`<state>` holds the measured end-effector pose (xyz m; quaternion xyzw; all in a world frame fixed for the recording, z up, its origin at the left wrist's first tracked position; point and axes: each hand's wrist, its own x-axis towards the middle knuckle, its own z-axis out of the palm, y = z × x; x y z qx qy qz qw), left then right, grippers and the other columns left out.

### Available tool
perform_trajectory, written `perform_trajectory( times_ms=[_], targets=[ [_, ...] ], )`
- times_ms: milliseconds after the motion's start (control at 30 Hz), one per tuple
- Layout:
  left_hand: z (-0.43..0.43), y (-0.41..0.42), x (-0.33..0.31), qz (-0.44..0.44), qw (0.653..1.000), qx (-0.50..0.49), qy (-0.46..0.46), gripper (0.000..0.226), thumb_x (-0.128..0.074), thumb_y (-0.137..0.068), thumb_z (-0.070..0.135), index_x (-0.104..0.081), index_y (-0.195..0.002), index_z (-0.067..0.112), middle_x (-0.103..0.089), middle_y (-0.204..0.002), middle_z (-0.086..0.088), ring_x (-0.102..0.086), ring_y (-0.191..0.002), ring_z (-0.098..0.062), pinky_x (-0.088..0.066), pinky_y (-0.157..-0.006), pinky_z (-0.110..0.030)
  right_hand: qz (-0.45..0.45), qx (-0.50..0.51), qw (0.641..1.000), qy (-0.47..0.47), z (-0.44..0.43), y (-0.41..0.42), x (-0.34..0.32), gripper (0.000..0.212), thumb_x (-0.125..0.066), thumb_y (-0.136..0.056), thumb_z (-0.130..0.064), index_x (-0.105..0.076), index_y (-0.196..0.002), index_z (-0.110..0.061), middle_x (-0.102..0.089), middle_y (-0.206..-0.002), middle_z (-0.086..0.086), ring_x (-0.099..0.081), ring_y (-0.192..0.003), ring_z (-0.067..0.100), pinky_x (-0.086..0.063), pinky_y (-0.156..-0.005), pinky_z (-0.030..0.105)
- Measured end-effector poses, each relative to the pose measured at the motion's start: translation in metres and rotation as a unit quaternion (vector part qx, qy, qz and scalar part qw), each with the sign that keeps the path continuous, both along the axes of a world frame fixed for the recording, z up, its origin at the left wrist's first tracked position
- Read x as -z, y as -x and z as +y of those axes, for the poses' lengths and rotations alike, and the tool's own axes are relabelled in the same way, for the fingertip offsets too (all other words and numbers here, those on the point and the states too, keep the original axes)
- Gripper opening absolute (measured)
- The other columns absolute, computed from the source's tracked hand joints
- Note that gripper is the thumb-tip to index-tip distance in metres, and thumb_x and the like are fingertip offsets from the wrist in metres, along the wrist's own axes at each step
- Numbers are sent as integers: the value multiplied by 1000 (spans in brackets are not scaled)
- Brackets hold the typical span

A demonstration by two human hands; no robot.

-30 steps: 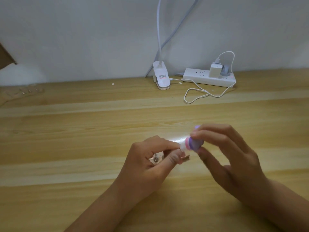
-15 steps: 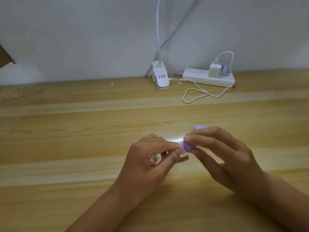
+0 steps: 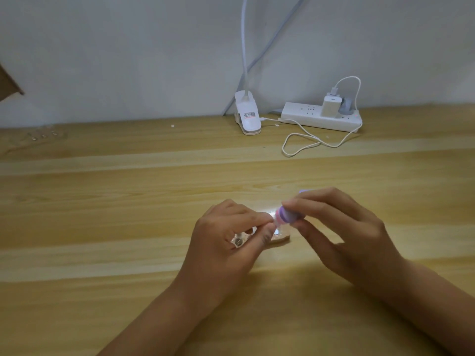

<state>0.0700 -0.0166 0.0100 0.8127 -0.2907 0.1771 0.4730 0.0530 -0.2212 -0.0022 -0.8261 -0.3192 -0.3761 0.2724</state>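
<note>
Over the middle of the wooden table (image 3: 128, 201), my right hand (image 3: 341, 235) pinches a small purple and pink cylinder-shaped object (image 3: 288, 215) between thumb and fingers. My left hand (image 3: 226, 240) pinches the pale tip at the object's left end with thumb and forefinger. A small silvery round piece (image 3: 238, 241) shows inside the left hand's curled fingers. A little light glows beneath the tip, on a small pale thing (image 3: 279, 236) lying on the table under my fingers.
At the back against the wall stand a white clip lamp base (image 3: 248, 116) and a white power strip (image 3: 321, 116) with a charger plugged in; a white cable (image 3: 305, 141) loops forward from them. Small screws (image 3: 43, 136) lie at the far left.
Both hands stayed over the same spot. The right hand has turned the purple object slightly, and more of its purple and pink rings show now than half a second ago.
</note>
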Motion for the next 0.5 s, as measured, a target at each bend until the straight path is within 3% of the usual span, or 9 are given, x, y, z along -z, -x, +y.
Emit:
perform_trajectory(
  times_ms=[133,200,367,500],
  targets=[
    [1,0,0,-5,1000,28,6,15,-67,-85,30,-78,-92,24,-72,-79,12,-61,-73,-14,-49,-66,-40,-20,-22,999,12,11,7,4,18,-69,-92,1,-74,-109,2,-72,-105,10,-67,-99,19,-53,-94,36],
    [1,-1,0,2,1000,21,8,11,-71,-83,26,-79,-89,22,-72,-79,12,-61,-74,-12,-49,-68,-39,-14,-2,1000,10,7,3,2,20,-70,-90,2,-73,-110,1,-72,-105,10,-68,-98,20,-55,-90,38],
    [1,-1,0,11,999,22,24,13,-71,-81,29,-79,-88,22,-73,-81,14,-62,-77,-8,-49,-70,-33,9,-4,999,-53,4,2,-2,18,-67,-92,3,-71,-109,2,-69,-105,3,-67,-100,15,-55,-91,35],
    [3,-1,-1,24,999,31,20,10,-73,-81,25,-79,-89,23,-73,-82,13,-63,-79,-12,-49,-71,-34,4,-12,1000,-5,7,4,5,17,-67,-94,0,-72,-110,1,-69,-106,7,-66,-99,18,-53,-93,36]
  ],
)
